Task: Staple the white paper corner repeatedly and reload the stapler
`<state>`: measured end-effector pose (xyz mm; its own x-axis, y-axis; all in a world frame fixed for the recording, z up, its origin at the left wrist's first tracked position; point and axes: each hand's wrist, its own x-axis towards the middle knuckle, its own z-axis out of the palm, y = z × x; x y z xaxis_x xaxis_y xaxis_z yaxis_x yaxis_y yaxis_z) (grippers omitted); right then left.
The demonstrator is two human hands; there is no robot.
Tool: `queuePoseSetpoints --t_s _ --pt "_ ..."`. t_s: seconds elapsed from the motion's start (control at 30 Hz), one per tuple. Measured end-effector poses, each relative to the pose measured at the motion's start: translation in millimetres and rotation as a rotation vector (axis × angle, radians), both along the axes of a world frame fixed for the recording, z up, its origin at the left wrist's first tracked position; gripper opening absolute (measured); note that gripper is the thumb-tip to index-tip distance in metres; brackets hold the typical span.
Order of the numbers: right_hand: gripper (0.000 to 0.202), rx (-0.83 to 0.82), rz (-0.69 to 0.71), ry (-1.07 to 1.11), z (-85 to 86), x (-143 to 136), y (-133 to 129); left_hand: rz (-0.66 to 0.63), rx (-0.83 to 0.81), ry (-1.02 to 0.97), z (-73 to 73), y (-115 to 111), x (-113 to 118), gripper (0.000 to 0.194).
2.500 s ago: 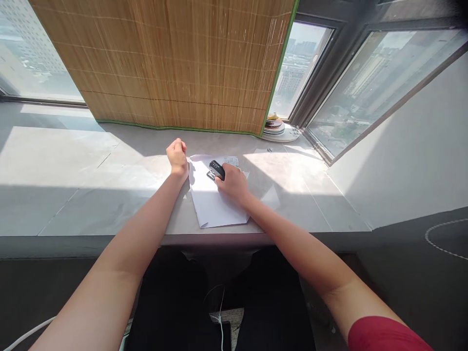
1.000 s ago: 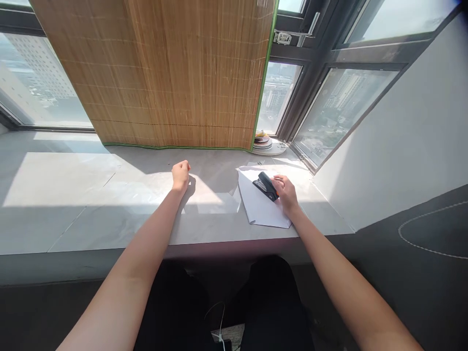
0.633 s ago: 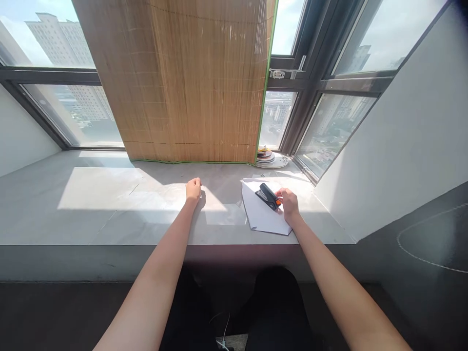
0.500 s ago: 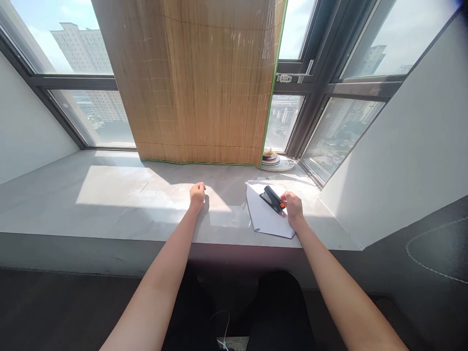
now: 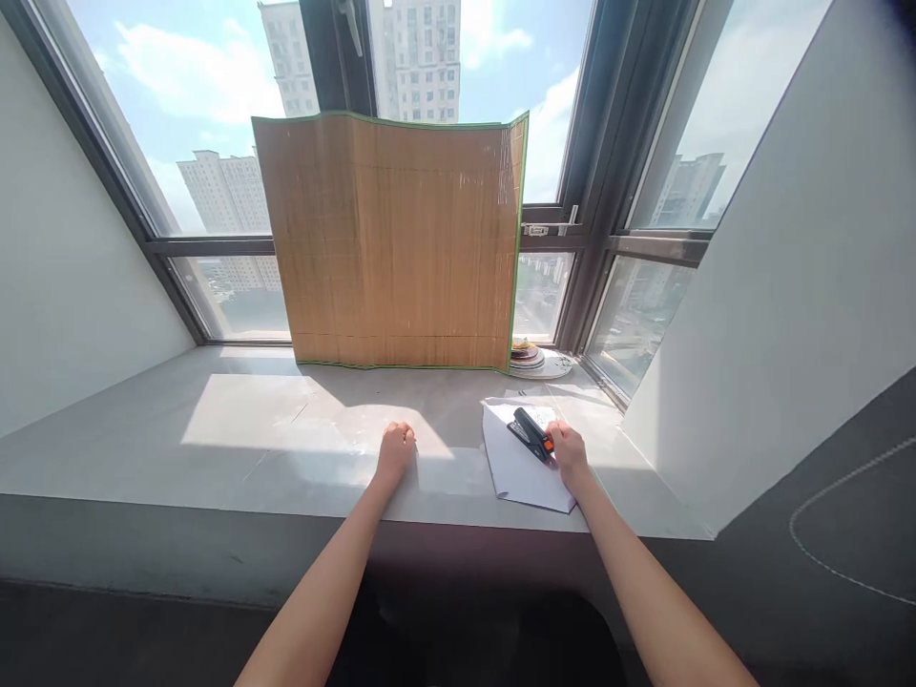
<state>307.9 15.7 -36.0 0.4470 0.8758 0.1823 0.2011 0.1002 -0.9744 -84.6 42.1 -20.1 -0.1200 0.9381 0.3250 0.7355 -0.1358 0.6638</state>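
My right hand (image 5: pixel 569 448) grips the rear end of a black stapler (image 5: pixel 530 434) with an orange part near the fingers. The stapler lies over white sheets of paper (image 5: pixel 528 477), its front end pointing up and to the left. On the sill to the left of the paper, my left hand (image 5: pixel 396 450) is closed, fingers curled in. What it holds, if anything, is hidden.
A bamboo mat (image 5: pixel 401 248) with green edging stands upright against the window. Stacked plates (image 5: pixel 528 356) sit at its right, in the corner. The pale window sill (image 5: pixel 243 410) ends at a front edge above dark floor.
The camera has tilted up, so the mat's top edge now shows and everything sits lower in view. My right hand stays on the stapler. My left hand remains closed, turned slightly.
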Motion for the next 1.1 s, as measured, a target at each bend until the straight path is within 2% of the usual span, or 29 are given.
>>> queuePoseSetpoints --t_s 0.07,0.2,0.33,0.67,1.1 --pt "0.039 -0.027 -0.008 0.016 0.6 -0.6 -0.9 0.022 -0.009 0.134 -3.9 -5.4 1.7 0.022" --pt "0.037 -0.069 0.000 0.044 0.0 -1.3 -1.0 0.117 -0.072 0.441 -11.8 -18.2 4.8 0.036" --pt "0.037 -0.084 0.001 0.049 0.6 -1.0 -1.0 0.217 -0.123 0.603 -16.0 -25.9 8.5 0.047" --pt "0.041 -0.098 -0.002 0.029 8.4 -4.9 -5.9 0.202 -0.140 0.672 -11.1 -30.2 11.0 0.050" --pt "0.043 -0.064 -0.008 -0.046 4.1 -0.9 -1.6 0.207 -0.140 0.660 -6.3 -31.3 13.6 0.048"
